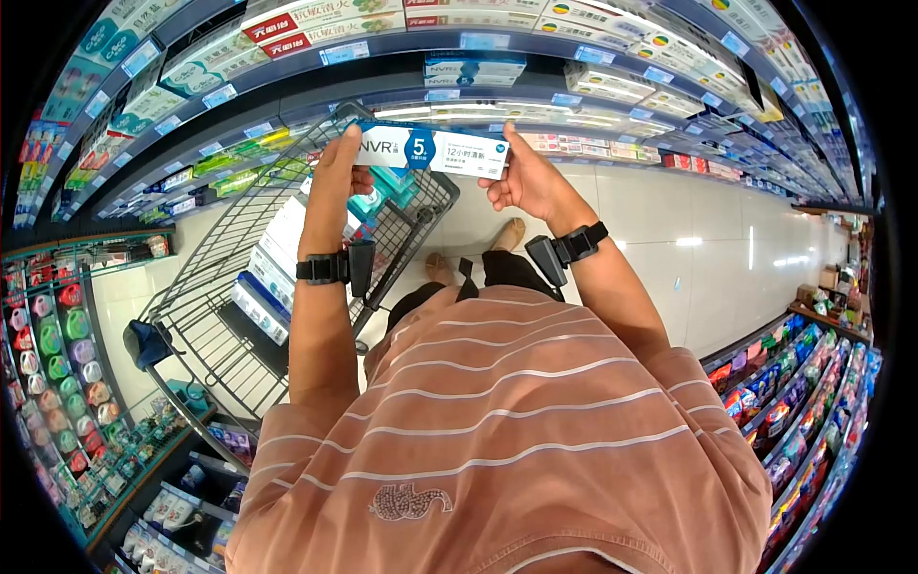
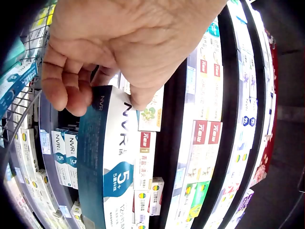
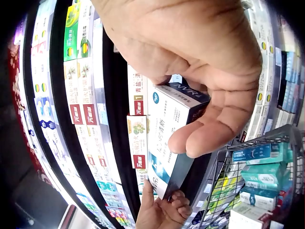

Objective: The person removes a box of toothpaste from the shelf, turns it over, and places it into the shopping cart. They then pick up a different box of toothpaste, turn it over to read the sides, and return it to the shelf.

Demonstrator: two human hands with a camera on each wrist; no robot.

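A long white and blue NVR box [image 1: 430,150] is held level between both hands in the head view. The left hand [image 1: 335,182] pinches its left end, thumb on the printed face; in the left wrist view that hand [image 2: 114,47] grips the box [image 2: 119,162] near its top. At the other end, the right hand [image 1: 532,180] holds the box between thumb and fingers. The right wrist view shows the right hand [image 3: 195,62] curled round the box's end [image 3: 174,114], with the left hand [image 3: 164,212] at the far end.
A wire shopping cart [image 1: 215,316] with several boxes [image 1: 273,258] stands below the left forearm. Shelves [image 1: 402,43] of boxed goods curve across the front. More racks [image 1: 794,383] stand at right, and bottles [image 1: 57,335] fill shelves at left.
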